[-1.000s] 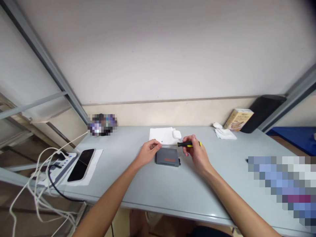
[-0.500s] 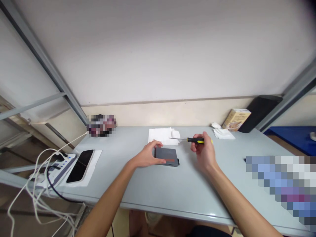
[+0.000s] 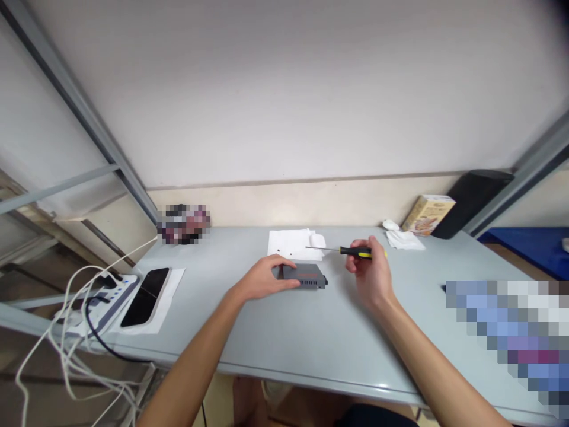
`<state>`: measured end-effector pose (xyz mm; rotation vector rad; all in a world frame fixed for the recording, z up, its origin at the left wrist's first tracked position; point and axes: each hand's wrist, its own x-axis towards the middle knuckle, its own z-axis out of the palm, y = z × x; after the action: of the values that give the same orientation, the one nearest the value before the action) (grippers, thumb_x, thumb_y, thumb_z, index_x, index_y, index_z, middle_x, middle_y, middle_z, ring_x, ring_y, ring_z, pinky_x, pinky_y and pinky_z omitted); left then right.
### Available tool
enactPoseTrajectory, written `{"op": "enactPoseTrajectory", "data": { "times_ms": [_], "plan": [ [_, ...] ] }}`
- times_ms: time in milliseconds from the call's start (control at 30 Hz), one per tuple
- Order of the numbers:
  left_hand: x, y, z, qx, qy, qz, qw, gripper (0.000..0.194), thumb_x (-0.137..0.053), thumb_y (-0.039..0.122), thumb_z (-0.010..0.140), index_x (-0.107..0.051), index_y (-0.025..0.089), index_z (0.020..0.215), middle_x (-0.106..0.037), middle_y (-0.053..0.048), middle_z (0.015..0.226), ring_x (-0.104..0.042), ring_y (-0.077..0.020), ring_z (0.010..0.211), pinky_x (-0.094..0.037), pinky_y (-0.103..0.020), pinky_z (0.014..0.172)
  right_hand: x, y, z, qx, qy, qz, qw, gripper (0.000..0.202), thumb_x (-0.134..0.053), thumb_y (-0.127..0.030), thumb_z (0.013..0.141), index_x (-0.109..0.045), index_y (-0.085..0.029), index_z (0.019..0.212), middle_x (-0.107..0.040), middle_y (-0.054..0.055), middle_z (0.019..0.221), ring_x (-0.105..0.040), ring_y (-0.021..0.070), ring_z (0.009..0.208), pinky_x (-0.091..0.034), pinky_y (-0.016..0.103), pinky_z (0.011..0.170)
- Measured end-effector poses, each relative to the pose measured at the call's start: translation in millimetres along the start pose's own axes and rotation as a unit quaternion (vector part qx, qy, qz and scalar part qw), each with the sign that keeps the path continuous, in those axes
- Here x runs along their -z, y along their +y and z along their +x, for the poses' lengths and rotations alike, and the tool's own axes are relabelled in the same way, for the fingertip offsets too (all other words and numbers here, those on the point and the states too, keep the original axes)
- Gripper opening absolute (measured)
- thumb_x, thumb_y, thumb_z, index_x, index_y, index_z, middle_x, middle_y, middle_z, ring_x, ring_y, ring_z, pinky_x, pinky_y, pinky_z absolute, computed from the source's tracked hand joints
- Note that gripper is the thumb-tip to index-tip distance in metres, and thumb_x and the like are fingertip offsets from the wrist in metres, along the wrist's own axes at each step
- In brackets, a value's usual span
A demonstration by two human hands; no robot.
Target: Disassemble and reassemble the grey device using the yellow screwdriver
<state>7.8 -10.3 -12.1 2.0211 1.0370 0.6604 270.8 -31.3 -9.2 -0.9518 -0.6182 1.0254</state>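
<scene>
A flat dark grey box with vent slots and red lettering [image 3: 311,275] is gripped by its left end in my left hand [image 3: 265,277], thumb on the near side and fingers on the far side. It looks tilted, its slotted side facing me. My right hand [image 3: 370,267] is closed around the black and yellow handle of a screwdriver [image 3: 355,252]. The thin shaft points left, its tip over a white sheet of paper [image 3: 288,240] and apart from the box. Two small dark bits, perhaps screws, lie on that sheet. A small white rounded case [image 3: 317,240] rests at its right edge.
On the left are a phone [image 3: 146,296] on paper and a power strip [image 3: 109,305] with tangled white cables. At the back right stand a yellow carton [image 3: 427,214], crumpled tissue [image 3: 404,239] and a black cylinder [image 3: 471,201]. Blurred-out items lie at the right and back left.
My left hand has tipped the grey box, so its slotted side shows more and its top less. Both dark bits on the paper are now clearly visible. The screwdriver has barely shifted.
</scene>
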Motion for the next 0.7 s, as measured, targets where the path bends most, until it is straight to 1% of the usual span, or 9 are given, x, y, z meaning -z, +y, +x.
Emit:
{"op": "enactPoseTrajectory", "data": {
  "times_ms": [100,167,233,367,467,533,600,700],
  "plan": [
    [-3.5,-1,0,0.021,0.042,-0.004,0.999,0.034,-0.07,0.049,0.092,-0.077,0.024,0.114,-0.073,-0.007,0.12,-0.067,-0.0245,0.112,-0.05,-0.038,0.104,0,-2,0,0.014,-0.013,0.018,1.0,0.043,-0.072,-0.063,0.079,-0.065,-0.021,0.073,-0.054,-0.002,0.051,-0.044,0.0089,0.042,-0.034,0.022,0.043],
    [-5.5,-3,1,0.019,0.069,-0.003,0.997,0.032,-0.066,0.048,0.095,-0.078,0.024,0.112,-0.074,-0.007,0.121,-0.067,-0.0246,0.115,-0.05,-0.038,0.105,1,-4,1,0.023,-0.025,0.028,0.999,0.042,-0.073,-0.061,0.079,-0.066,-0.02,0.072,-0.054,-0.002,0.051,-0.044,0.0093,0.042,-0.033,0.022,0.042],
    [-6.7,-6,2,0.016,0.084,-0.001,0.996,0.033,-0.061,0.049,0.098,-0.078,0.024,0.109,-0.075,-0.007,0.118,-0.067,-0.0243,0.113,-0.05,-0.037,0.104,2,-5,2,0.032,-0.035,0.034,0.998,0.041,-0.073,-0.06,0.079,-0.067,-0.02,0.072,-0.054,-0.002,0.051,-0.044,0.0096,0.042,-0.033,0.023,0.042],
    [-7.6,-9,4,0.039,0.107,0.023,0.993,0.042,-0.05,0.054,0.102,-0.076,0.021,0.099,-0.073,-0.005,0.1,-0.067,-0.0218,0.095,-0.051,-0.033,0.09,2,-6,2,0.044,-0.038,0.037,0.998,0.043,-0.072,-0.061,0.081,-0.067,-0.02,0.07,-0.054,-0.002,0.052,-0.045,0.0093,0.042,-0.035,0.023,0.043],
    [-8.6,-10,5,0.046,0.125,0.037,0.99,0.05,-0.043,0.056,0.104,-0.068,0.018,0.082,-0.062,-0.001,0.08,-0.058,-0.0184,0.079,-0.046,-0.03,0.077,1,-7,1,0.044,-0.035,0.036,0.998,0.043,-0.074,-0.06,0.078,-0.066,-0.02,0.068,-0.054,-0.002,0.055,-0.045,0.0085,0.042,-0.035,0.022,0.042],
    [-9.5,-11,5,0.058,0.131,0.027,0.989,0.055,-0.039,0.057,0.105,-0.06,0.018,0.073,-0.055,0.001,0.07,-0.051,-0.0165,0.07,-0.041,-0.029,0.069,0,-8,0,0.043,-0.031,0.035,0.998,0.043,-0.076,-0.06,0.077,-0.066,-0.019,0.067,-0.055,-0.002,0.056,-0.046,0.0083,0.042,-0.035,0.022,0.042],
    [-10.3,-13,6,0.078,0.134,0.009,0.988,0.058,-0.036,0.06,0.105,-0.056,0.018,0.071,-0.052,0.001,0.066,-0.047,-0.0157,0.065,-0.038,-0.028,0.064,-1,-9,-1,0.043,-0.028,0.036,0.998,0.043,-0.077,-0.06,0.075,-0.066,-0.019,0.067,-0.054,-0.002,0.057,-0.046,0.0081,0.043,-0.035,0.022,0.042],
    [-10.9,-14,7,0.086,0.138,-0.005,0.987,0.06,-0.035,0.061,0.105,-0.059,0.017,0.072,-0.058,-0.001,0.068,-0.05,-0.0168,0.066,-0.04,-0.028,0.063,-1,-9,-1,0.041,-0.027,0.035,0.998,0.044,-0.077,-0.061,0.074,-0.066,-0.019,0.067,-0.054,-0.002,0.057,-0.046,0.0079,0.043,-0.035,0.022,0.043]
  ]
}}
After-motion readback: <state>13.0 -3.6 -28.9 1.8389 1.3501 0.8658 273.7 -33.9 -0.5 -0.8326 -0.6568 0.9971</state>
